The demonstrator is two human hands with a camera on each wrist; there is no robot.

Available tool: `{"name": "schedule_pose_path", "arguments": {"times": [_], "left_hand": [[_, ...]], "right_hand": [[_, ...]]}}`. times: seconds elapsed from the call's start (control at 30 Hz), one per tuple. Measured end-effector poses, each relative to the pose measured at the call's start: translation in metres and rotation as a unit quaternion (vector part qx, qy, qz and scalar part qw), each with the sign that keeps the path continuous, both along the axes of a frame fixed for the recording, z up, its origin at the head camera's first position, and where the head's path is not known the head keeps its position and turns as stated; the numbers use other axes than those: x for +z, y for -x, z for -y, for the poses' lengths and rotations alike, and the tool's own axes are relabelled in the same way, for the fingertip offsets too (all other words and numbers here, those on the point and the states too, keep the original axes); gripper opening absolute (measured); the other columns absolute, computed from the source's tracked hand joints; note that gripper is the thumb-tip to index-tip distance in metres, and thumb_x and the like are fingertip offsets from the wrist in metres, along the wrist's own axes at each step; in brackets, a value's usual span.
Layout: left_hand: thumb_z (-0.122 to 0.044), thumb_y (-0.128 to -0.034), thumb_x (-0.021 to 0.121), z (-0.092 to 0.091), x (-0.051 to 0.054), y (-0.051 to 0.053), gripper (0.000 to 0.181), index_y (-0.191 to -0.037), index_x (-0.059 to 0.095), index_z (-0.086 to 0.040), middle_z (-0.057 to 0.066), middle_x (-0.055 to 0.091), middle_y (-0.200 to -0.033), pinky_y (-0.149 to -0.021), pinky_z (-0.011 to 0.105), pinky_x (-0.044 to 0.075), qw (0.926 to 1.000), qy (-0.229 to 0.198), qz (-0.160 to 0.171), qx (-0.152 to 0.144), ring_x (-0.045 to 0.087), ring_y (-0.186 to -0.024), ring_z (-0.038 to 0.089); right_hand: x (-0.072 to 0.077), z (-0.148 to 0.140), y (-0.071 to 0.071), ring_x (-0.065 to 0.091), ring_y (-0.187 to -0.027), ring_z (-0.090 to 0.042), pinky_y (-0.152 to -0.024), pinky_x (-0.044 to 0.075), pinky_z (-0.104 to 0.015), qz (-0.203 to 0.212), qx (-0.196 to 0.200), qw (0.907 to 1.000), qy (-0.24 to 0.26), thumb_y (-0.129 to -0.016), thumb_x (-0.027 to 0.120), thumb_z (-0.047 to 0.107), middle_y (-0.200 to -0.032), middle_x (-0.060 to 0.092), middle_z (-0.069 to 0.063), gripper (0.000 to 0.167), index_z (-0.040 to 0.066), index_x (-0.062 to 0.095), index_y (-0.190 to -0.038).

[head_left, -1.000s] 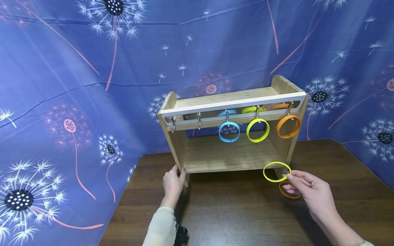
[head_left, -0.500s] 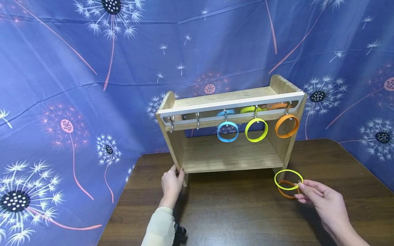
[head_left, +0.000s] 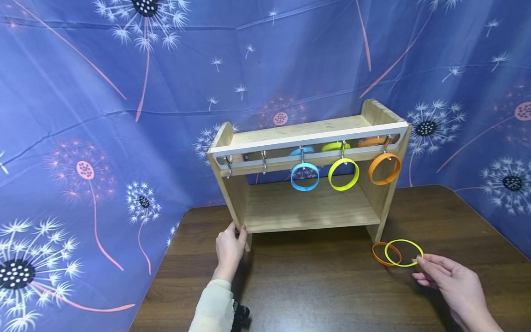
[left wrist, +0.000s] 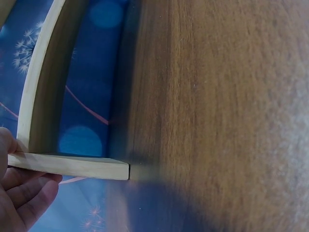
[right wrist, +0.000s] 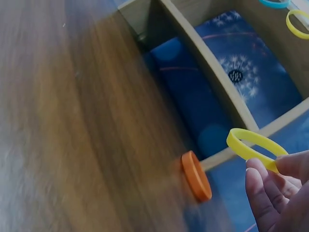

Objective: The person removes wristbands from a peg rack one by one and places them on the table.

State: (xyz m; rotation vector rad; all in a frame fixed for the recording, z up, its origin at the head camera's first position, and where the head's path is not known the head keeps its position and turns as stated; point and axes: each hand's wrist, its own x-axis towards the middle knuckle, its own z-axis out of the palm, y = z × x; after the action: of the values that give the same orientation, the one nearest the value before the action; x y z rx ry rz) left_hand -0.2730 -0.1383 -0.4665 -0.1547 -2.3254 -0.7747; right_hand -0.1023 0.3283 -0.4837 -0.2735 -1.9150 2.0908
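Observation:
My right hand (head_left: 458, 286) pinches a yellow ring (head_left: 404, 240) between thumb and fingers; the right wrist view shows the same yellow ring (right wrist: 256, 145) above the table. An orange ring (head_left: 374, 256) lies on the table beside the rack's right leg, partly overlapped by the yellow one in the head view. With thumb and fingers, my left hand (head_left: 229, 249) grips the lower left side panel (left wrist: 72, 166) of the wooden rack (head_left: 311, 214). Blue (head_left: 293, 185), yellow (head_left: 332, 182) and orange (head_left: 371, 177) rings hang from hooks on the rack's front bar (head_left: 311, 139).
Two hooks at the bar's left, one at the end (head_left: 228, 167) and one beside it (head_left: 263, 162), carry no rings. The brown table (head_left: 307, 286) extends in front of the rack, with a patterned blue cloth (head_left: 174, 92) behind. A black object (head_left: 240, 313) is beside my left sleeve.
My right hand has moved right and toward me with the yellow ring, uncovering more of the orange ring on the table. My left hand keeps its grip on the rack.

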Motion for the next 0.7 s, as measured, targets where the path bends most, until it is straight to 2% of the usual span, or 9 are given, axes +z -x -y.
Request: {"name": "schedule_pose_path", "arguments": {"times": [0.3, 0.5, 0.7], "left_hand": [[-0.020, -0.0832, 0.069, 0.000, 0.002, -0.001, 0.016, -0.071, 0.060, -0.015, -0.001, 0.061, -0.056, -0.046, 0.042, 0.039, 1.0000, 0.002, 0.006, -0.004, 0.058, -0.049, 0.031], [-0.019, -0.0832, 0.069, 0.000, 0.002, -0.002, 0.015, -0.072, 0.060, -0.015, -0.001, 0.061, -0.056, -0.047, 0.043, 0.040, 0.9999, 0.001, 0.010, -0.004, 0.058, -0.049, 0.031], [-0.018, -0.0835, 0.069, -0.001, 0.003, -0.002, 0.014, -0.072, 0.061, -0.015, -0.001, 0.063, -0.058, -0.046, 0.041, 0.040, 0.9999, -0.002, 0.008, -0.007, 0.058, -0.049, 0.027]], "right_hand": [[-0.018, -0.020, -0.008, 0.071, -0.064, -0.016, -0.059, 0.054, -0.028, 0.049, -0.010, 0.9964, -0.068, -0.094, 0.064, 0.014, -0.079, 0.073, 0.003, 0.020, 0.032, 0.070, -0.087], [-0.025, -0.029, -0.014, 0.071, -0.065, -0.015, -0.059, 0.054, -0.027, 0.055, -0.001, 0.9964, -0.064, -0.095, 0.062, 0.012, -0.080, 0.073, 0.004, 0.024, 0.032, 0.069, -0.085], [-0.032, -0.036, -0.018, 0.071, -0.065, -0.015, -0.060, 0.054, -0.027, 0.082, -0.006, 0.9940, -0.072, -0.095, 0.063, 0.014, -0.077, 0.073, 0.000, 0.020, 0.030, 0.068, -0.083]]}}
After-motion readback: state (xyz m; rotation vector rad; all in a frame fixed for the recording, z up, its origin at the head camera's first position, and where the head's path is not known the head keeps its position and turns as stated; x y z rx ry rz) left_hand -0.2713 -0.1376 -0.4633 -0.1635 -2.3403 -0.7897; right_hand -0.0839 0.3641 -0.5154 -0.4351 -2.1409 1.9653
